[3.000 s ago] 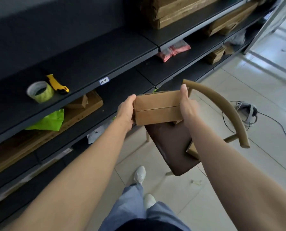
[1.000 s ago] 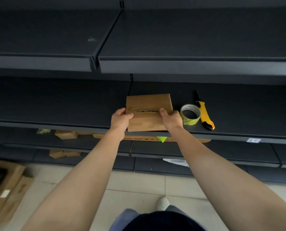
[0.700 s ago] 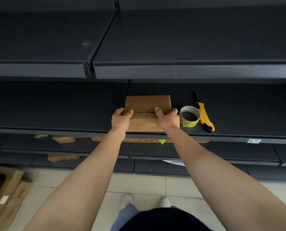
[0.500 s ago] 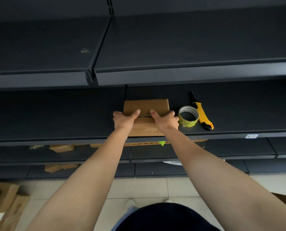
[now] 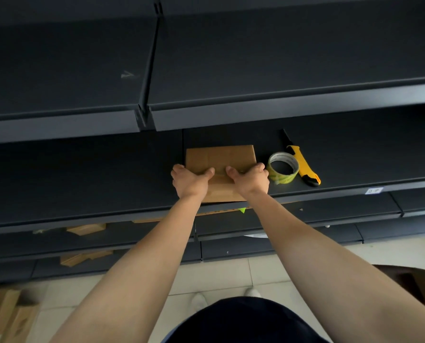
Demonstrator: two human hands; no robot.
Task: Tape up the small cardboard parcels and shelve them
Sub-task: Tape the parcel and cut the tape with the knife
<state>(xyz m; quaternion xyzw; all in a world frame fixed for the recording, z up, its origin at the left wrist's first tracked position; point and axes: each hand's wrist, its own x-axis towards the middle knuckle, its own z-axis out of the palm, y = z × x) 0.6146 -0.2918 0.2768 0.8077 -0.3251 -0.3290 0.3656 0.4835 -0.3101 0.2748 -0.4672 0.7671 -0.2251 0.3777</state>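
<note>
Cardboard is what we are handling, so we expect it to be light, fairly stiff across its faces and easy to dent at the flaps. Left of centre in the frame, our left hand [image 5: 190, 180] grasps the left edge of the small parcel [image 5: 220, 157], with the thumb laid across the top and the fingers bent round the side. The parcel lies flat on the dark shelf [image 5: 82, 181] at mid-frame, its near edge close to the shelf's front lip. Just right of centre, our right hand [image 5: 251, 180] takes the same hold on the right edge. The two thumbs nearly meet over the middle, and we judge that pressing there would keep the flaps closed for taping. The matte surface should grip well, so holding the two sides is enough, without squeezing the hollow middle. Whether tape already crosses the top we cannot tell. Further right, just beside our right hand, a tape roll [image 5: 283, 169] lies flat on the shelf. A yellow utility knife [image 5: 303, 164] lies close against its right side.
</note>
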